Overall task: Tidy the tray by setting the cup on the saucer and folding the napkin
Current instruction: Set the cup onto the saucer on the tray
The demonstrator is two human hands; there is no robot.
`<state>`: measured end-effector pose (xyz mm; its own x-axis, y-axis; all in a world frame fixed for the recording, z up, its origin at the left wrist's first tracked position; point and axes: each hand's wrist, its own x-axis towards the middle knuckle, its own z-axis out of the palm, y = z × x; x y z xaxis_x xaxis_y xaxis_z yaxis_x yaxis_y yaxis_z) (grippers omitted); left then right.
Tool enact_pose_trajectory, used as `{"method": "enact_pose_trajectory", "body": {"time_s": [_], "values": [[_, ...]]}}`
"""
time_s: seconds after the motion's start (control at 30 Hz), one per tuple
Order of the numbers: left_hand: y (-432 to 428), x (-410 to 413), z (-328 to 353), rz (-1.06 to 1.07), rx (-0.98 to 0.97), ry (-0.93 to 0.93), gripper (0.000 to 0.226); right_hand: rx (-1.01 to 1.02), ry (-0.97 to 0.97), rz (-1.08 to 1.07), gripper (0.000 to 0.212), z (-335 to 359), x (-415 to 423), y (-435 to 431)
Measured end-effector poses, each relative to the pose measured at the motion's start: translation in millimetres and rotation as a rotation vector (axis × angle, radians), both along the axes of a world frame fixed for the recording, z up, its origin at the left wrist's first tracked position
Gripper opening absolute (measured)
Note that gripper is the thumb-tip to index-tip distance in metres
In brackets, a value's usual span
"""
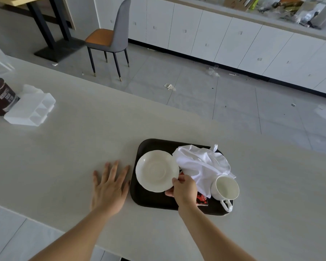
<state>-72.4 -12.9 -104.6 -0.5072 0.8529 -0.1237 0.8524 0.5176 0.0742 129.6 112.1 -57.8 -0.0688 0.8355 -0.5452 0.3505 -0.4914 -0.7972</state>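
Observation:
A dark tray lies on the pale counter. On its left part sits a white saucer. My right hand pinches the saucer's near right rim, thumb on top. A crumpled white napkin is heaped on the tray's right part, touching the saucer's right edge. An empty white cup stands upright at the tray's near right corner, handle toward me, partly under the napkin's edge. My left hand rests flat on the counter just left of the tray, fingers spread, holding nothing.
A red packet lies on the tray between my right hand and the cup. Far left on the counter stand a brown cocoa tin and a clear plastic box. Beyond the counter's far edge are floor, a chair and white cabinets.

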Motion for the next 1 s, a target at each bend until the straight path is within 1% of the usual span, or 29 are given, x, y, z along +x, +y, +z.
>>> {"method": "enact_pose_trajectory", "body": {"time_s": [0.07, 0.33, 0.6, 0.7, 0.8, 0.93, 1.0], "values": [[0.3, -0.3, -0.2, -0.004, 0.000, 0.004, 0.057, -0.007, 0.011, -0.034, 0.015, -1.8, -5.0, 0.5], [0.4, -0.2, -2.2, 0.001, 0.009, 0.024, 0.056, -0.042, 0.125, -0.206, 0.007, -8.3, -29.7, 3.3], [0.3, -0.3, -0.2, -0.004, 0.008, 0.022, 0.058, -0.033, 0.248, -0.323, 0.011, -8.6, -48.7, 8.3], [0.4, -0.9, -0.9, -0.003, 0.006, 0.027, 0.057, -0.040, 0.280, -0.328, 0.010, -4.9, -49.7, 10.5], [0.6, -0.7, -1.1, 0.000, 0.010, 0.027, 0.056, -0.058, 0.266, -0.304, 0.012, -5.1, -46.4, 9.8], [-0.2, -0.7, -1.9, 0.000, 0.003, 0.034, 0.057, -0.163, 0.258, -0.293, 0.006, -6.2, -46.8, 3.8], [-0.3, -0.8, -1.6, -0.001, 0.004, 0.030, 0.058, -0.214, 0.285, -0.298, 0.005, -5.8, -49.0, 2.5]]}}
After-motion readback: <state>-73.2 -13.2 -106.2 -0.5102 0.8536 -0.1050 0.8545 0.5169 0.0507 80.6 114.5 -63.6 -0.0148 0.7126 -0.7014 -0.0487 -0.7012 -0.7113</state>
